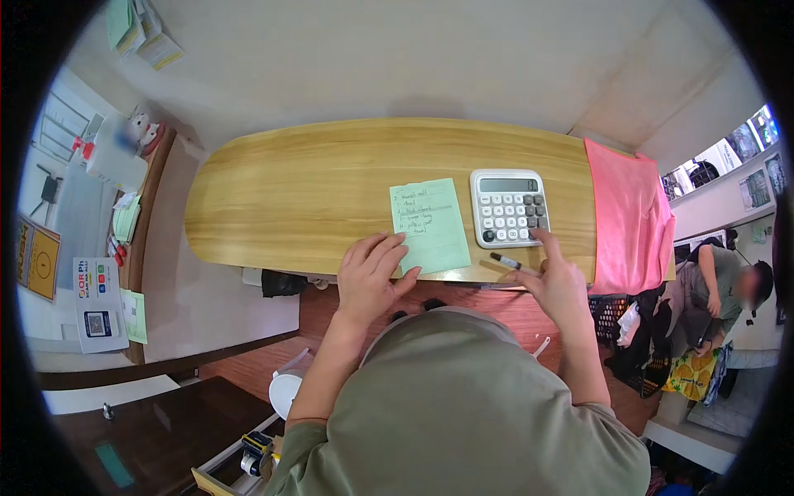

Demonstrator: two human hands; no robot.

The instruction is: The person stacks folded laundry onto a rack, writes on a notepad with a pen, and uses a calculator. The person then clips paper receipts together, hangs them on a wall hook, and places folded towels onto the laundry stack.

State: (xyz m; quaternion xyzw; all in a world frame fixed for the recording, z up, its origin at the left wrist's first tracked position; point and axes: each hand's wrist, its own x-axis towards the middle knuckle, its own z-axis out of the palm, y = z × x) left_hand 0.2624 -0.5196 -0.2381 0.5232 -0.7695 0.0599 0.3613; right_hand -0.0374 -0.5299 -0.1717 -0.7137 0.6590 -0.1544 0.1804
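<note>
A green handwritten paper slip [438, 236] lies on the wooden table, with a white calculator [495, 175] to its right. My left hand [372, 277] rests at the slip's lower left edge, its fingers stretched out and the fingertips on the paper. The index finger of my right hand [562, 289] touches the keys at the calculator's lower right. A dark-capped pen [506, 261] sticks out to the left from between that hand's thumb and fingers. Its far end is hidden by the hand.
Pink cloth [616, 223] covers the right end of the wooden table [306, 190]. At the far right a person [728, 289] sits beside black baskets [612, 318]. On the left, a counter holds a white jug [116, 157] and a QR code sign [99, 306].
</note>
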